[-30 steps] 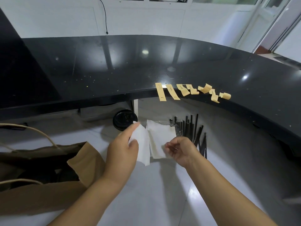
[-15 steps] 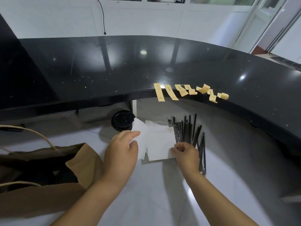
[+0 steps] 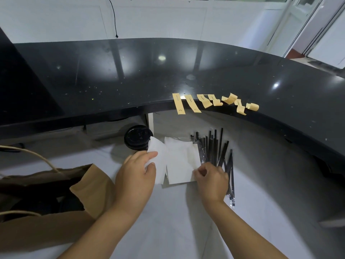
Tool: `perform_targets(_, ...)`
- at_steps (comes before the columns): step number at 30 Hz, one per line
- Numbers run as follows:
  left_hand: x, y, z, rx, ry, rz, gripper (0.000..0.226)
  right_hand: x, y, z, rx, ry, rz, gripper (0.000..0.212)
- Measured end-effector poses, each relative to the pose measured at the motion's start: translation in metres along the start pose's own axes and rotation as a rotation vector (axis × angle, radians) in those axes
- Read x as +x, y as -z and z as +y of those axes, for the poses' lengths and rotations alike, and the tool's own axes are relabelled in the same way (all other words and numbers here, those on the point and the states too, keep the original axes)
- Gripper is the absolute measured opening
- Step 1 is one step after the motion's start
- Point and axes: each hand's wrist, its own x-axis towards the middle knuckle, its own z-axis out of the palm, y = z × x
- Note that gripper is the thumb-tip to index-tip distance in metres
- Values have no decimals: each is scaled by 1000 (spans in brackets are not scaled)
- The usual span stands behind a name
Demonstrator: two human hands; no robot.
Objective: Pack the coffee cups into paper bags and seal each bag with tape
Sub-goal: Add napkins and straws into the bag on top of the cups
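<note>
A brown paper bag [image 3: 56, 206] with rope handles lies open on its side at the left of the white counter. My left hand [image 3: 135, 176] holds a white napkin [image 3: 158, 161] between thumb and fingers, just right of the bag's mouth. A stack of white napkins [image 3: 180, 161] lies flat beside it. My right hand [image 3: 211, 179] has its fingers curled at the stack's right edge, over the near ends of several black wrapped straws [image 3: 214, 146]. A coffee cup with a black lid [image 3: 137, 138] stands behind the napkins. Several tan tape strips [image 3: 205, 102] hang from the black counter edge.
A raised glossy black counter [image 3: 130, 77] curves across the back and down the right side, overhanging the white work surface [image 3: 168, 221]. A white wall and a cable lie beyond it.
My right hand has moved right and down from the napkin stack's front to the straws' near ends. My left hand has lowered with its napkin toward the counter.
</note>
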Motion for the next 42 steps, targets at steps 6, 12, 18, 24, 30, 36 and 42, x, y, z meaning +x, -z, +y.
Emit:
perform_targets(6, 0, 0, 1, 4, -4, -14, 40, -3, -2, 5, 12, 170, 72, 29)
perform_targets(12, -2, 3, 2, -20, 2, -20, 50, -9, 5, 10, 164, 295, 117, 27)
perform_targets(18, -4, 4, 4, -71, 1, 8, 31, -17, 28, -9, 398, 452, 222, 2)
perform_targets(24, -10, 3, 12, -249, -69, 40, 25, -25, 48, -39, 631, 353, 238, 12)
perform_targets(30, -20, 1, 25, -446, -57, -23, 22, -43, 56, -67, 722, 435, 240, 11)
perform_targets(36, -28, 4, 26, -720, 103, -151, 24, -56, 52, -78, 661, 567, 262, 10)
perform_targets(42, -31, 15, 31, -777, 148, -141, 26, -65, 50, -78, 593, 690, 210, 10)
